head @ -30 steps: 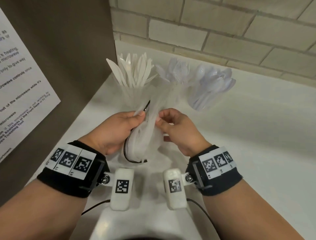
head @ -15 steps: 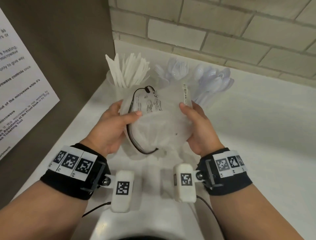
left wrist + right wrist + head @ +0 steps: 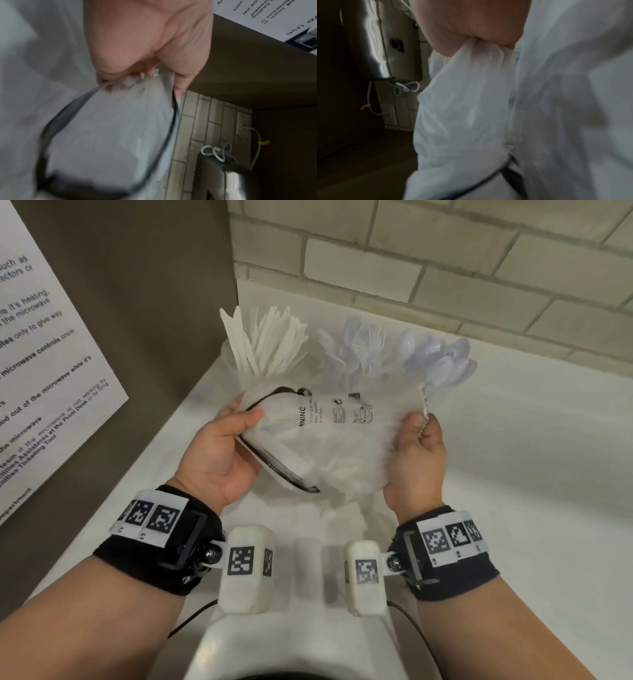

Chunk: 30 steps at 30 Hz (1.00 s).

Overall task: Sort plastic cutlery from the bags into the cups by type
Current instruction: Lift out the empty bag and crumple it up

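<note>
A clear plastic bag (image 3: 329, 440) with a black-edged opening and printed warning text is stretched between both hands above the white counter. My left hand (image 3: 226, 446) grips its left, black-rimmed end, thumb on top. My right hand (image 3: 416, 453) pinches its right edge beside a barcode strip. Behind the bag stand three clear cups: white knives (image 3: 263, 344) on the left, clear forks (image 3: 359, 347) in the middle, clear spoons (image 3: 438, 361) on the right. The wrist views show the bag (image 3: 109, 135) bunched in the left palm and the bag (image 3: 467, 108) gathered in the right fist. What is inside the bag cannot be made out.
A brown side panel with a printed microwave notice (image 3: 41, 364) borders the white counter (image 3: 531, 474) on the left. A brick wall (image 3: 445, 268) runs behind the cups. A steel appliance (image 3: 368, 47) with a white cable shows in the wrist views.
The hands have moved apart, spreading the bag wide from a narrow bunched shape. The bag now lies sideways with its printed text facing up.
</note>
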Each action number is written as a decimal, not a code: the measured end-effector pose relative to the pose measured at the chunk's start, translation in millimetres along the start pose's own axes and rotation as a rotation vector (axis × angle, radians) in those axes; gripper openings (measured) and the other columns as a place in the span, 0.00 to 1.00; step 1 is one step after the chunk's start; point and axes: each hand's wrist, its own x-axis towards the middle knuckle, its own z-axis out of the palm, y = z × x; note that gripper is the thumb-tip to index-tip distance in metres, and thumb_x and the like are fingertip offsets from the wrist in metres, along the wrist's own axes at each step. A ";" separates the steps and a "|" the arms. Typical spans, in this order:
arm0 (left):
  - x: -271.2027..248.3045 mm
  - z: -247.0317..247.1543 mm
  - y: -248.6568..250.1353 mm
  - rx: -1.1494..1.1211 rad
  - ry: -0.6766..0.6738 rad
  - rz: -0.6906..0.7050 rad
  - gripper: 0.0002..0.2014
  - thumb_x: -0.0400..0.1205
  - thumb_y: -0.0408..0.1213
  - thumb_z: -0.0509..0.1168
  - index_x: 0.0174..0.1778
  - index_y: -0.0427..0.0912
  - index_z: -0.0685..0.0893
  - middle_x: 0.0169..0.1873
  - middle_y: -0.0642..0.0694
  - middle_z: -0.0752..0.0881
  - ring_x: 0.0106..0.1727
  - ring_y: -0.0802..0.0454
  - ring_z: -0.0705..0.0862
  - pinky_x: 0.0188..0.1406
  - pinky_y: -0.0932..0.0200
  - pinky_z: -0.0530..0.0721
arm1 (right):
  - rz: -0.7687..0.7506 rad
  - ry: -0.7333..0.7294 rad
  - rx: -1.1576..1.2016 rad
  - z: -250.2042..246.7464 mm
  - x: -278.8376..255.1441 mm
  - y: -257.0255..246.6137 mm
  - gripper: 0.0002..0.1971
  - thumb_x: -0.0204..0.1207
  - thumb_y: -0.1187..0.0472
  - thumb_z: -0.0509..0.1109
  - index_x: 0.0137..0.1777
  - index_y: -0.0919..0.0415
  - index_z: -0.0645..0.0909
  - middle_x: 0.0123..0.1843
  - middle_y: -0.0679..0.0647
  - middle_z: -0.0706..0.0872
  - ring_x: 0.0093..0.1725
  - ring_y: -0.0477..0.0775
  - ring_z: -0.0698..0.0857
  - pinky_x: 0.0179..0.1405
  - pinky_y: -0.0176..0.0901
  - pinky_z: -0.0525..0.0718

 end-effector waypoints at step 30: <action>-0.6 -22.1 28.4 0.472 -0.055 0.010 0.15 0.76 0.26 0.63 0.55 0.45 0.83 0.49 0.44 0.90 0.47 0.47 0.89 0.48 0.51 0.90 | 0.284 -0.430 0.125 -48.6 22.9 -4.0 0.21 0.77 0.78 0.60 0.58 0.54 0.85 0.51 0.58 0.91 0.48 0.58 0.90 0.49 0.49 0.88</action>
